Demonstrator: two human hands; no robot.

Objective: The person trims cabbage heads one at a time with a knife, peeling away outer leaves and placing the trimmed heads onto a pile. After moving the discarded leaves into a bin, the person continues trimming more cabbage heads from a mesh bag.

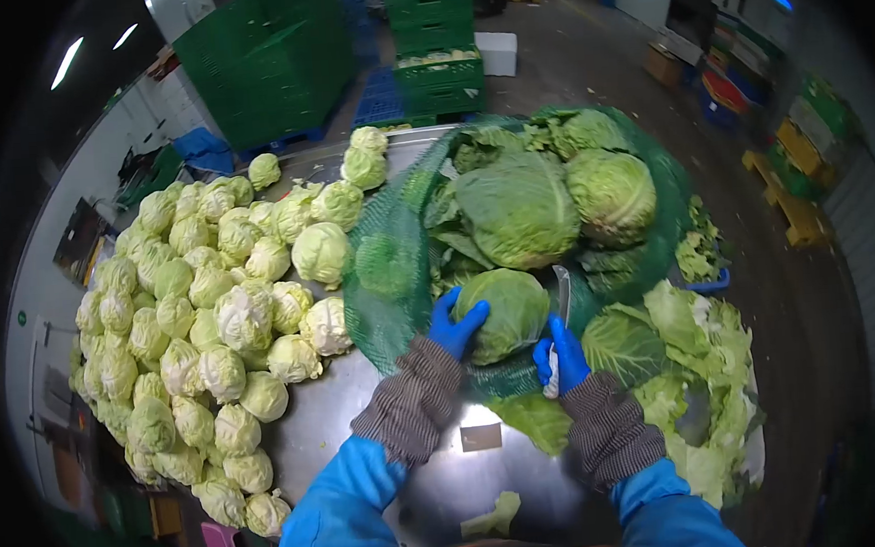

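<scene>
Left hand (456, 325) grasping the near-left side of a green cabbage (506, 314), fingers spread over it. Right hand (563, 354) clenched round the handle of a knife (564, 291), blade pointing away from the wearer, just beside the cabbage's right flank. Can't tell if the edge touches it. Cabbage sits between the hands, at the near edge of the mesh bag (386, 327).

Step in hand, my read: trimming outer leaves. Head looks leafy and dark next to the pale pile (245, 318) left of the left hand. Next move calls for a firm left-hand hold, a turn to present stem or leaf base, and the blade kept clear of the left fingers.

Containers: green mesh bag is spread beyond and around both hands, with large cabbages (519, 208) and loose dark leaves in it. Past it, well apart from the hands, a stack of green crates (432, 18); one crate (440, 73) shows pale contents, too small to ID. White box (496, 53) beside the stack, contents not visible.

Leaf scraps (698, 358) heaped right of the right hand. Bare tabletop (318, 441) shows left of the left forearm.
</scene>
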